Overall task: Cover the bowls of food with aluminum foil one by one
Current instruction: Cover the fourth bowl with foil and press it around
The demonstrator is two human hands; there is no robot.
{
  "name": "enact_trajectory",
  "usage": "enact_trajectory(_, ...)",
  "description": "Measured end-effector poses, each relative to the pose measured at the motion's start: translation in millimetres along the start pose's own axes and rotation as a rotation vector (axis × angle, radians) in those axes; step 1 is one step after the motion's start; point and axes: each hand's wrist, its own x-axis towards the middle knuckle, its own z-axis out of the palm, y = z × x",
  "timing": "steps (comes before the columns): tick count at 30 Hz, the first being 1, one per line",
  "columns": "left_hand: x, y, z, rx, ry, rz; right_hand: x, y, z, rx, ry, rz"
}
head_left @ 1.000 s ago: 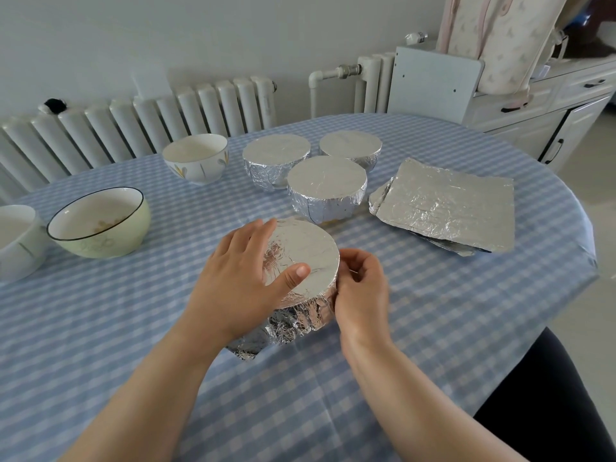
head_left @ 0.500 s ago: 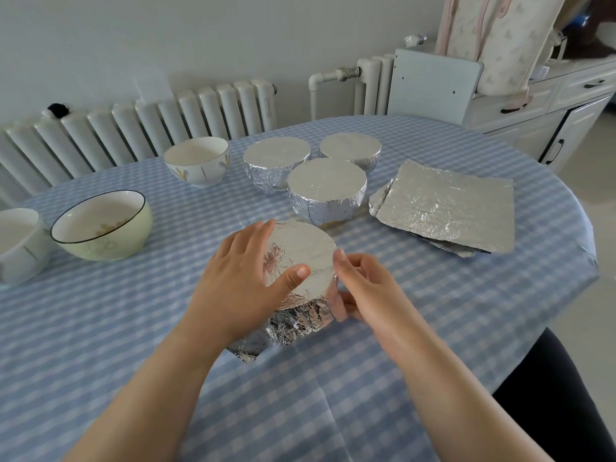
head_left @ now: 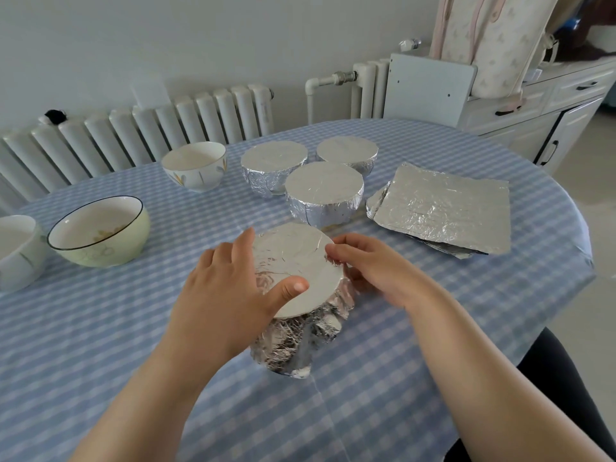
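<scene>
1. Pressing down on the left part of the foil-covered round bowl (head_left: 300, 271) at frame centre was the left hand (head_left: 226, 295): fingers nearly straight over the left rim, thumb flat on the smooth foil top, nothing gripped.
2. Right hand (head_left: 373, 268) sat at the bowl's right rim, fingertips (head_left: 333, 253) curled onto the foil edge; looked like a pinch on the foil, palm side hidden.
3. Foil on that bowl was flat on top, crumpled down the near side, loose wad at the base touching the blue-and-white checked tablecloth (head_left: 100, 345).
4. Three finished foil-wrapped bowls clustered above centre: nearest one (head_left: 324, 191), left rear one (head_left: 274, 165), right rear one (head_left: 347, 155). Nearest one sat just beyond the bowl in hand.
5. Stack of flat crinkled aluminum foil sheets (head_left: 443, 208) lay at centre right, just beside the finished cluster.
6. Uncovered bowls: white bowl with floral print (head_left: 195, 166) upper centre-left, pale green bowl with dark rim (head_left: 100, 231) at left, white bowl (head_left: 16, 251) cut by the left edge.
7. White ribbed radiator (head_left: 133, 135) ran behind the table at upper left; white cabinet (head_left: 540, 111) at upper right.
</scene>
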Motion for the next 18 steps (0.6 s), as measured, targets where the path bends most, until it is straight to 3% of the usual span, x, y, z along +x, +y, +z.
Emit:
enact_trajectory(4,-2,0,1,0.076,0.053,0.001,7,-1,-6,-0.138,0.005,-0.033)
enact_trajectory(7,-2,1,4,0.125,0.044,0.012,7,-4,-7,-0.343,0.103,-0.248)
enact_trajectory(10,-3,1,4,0.153,0.049,0.011,1,-14,4,-0.501,0.03,-0.434)
enact_trajectory(14,-3,-1,4,0.2,0.092,0.028,3,-10,13,-0.697,-0.012,-0.477)
enact_trajectory(18,11,-4,-3,0.133,0.092,0.207,5,-7,12,-0.706,0.021,-0.492)
